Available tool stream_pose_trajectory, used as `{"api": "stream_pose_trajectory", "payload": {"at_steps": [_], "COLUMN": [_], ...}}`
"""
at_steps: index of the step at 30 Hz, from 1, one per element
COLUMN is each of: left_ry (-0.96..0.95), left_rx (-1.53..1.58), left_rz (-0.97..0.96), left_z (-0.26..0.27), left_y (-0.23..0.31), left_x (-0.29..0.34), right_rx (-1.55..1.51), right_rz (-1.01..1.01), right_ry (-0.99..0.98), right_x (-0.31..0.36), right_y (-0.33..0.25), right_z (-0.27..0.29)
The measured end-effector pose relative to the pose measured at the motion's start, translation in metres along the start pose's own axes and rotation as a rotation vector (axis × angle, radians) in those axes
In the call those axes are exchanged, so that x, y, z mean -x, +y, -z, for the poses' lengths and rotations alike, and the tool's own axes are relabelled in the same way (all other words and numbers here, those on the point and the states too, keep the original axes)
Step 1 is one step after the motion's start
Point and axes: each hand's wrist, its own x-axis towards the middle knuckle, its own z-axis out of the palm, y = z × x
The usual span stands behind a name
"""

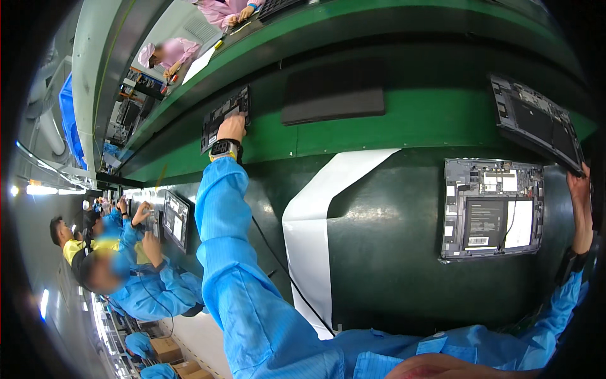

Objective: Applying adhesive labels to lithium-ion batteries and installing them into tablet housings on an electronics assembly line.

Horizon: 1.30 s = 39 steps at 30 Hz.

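Note:
My left arm, in a blue sleeve with a watch at the wrist, reaches far forward. My left hand [231, 128] is closed on the edge of an opened laptop base [212, 124] over the green strip; its fingertips are partly hidden. At the far right, my right hand [579, 192] grips the near corner of another opened laptop base [536, 119], which is tilted with its inner parts showing. Between my arms, nearer the right hand, a third laptop base [492, 210] lies flat on the dark green bench, its black battery and boards exposed.
A closed dark laptop [332, 95] rests on the green conveyor strip [416, 129]. A white paper strip [309, 252] and a black cable [287, 268] cross the bench. Co-workers in blue [142, 294] sit at left beside another laptop base [177, 218]; people in pink [180, 52] work across the line.

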Motion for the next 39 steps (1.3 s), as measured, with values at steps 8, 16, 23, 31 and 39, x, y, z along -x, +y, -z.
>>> {"api": "stream_pose_trajectory", "payload": {"at_steps": [8, 16, 23, 31, 39], "left_ry": [0.222, 0.428, 0.419, 0.188, 0.137], "left_rx": [0.253, 0.503, 0.422, 0.626, 0.576], "left_rz": [-0.004, -0.286, -0.470, -0.478, -0.453], "left_z": [0.072, 0.152, 0.176, 0.186, 0.175], "left_y": [0.010, 0.102, 0.238, 0.280, 0.281], "left_x": [-0.003, -0.020, -0.031, -0.028, -0.026], "right_rx": [-0.012, -0.072, -0.131, -0.162, -0.141], "right_rz": [0.045, 0.046, 0.015, -0.009, -0.051], "right_ry": [0.045, -0.050, -0.100, -0.307, -0.350], "right_x": [0.012, 0.031, 0.043, 0.010, -0.045], "right_y": [0.002, 0.001, 0.005, 0.010, 0.045], "right_z": [0.000, -0.029, -0.072, -0.155, -0.196]}}
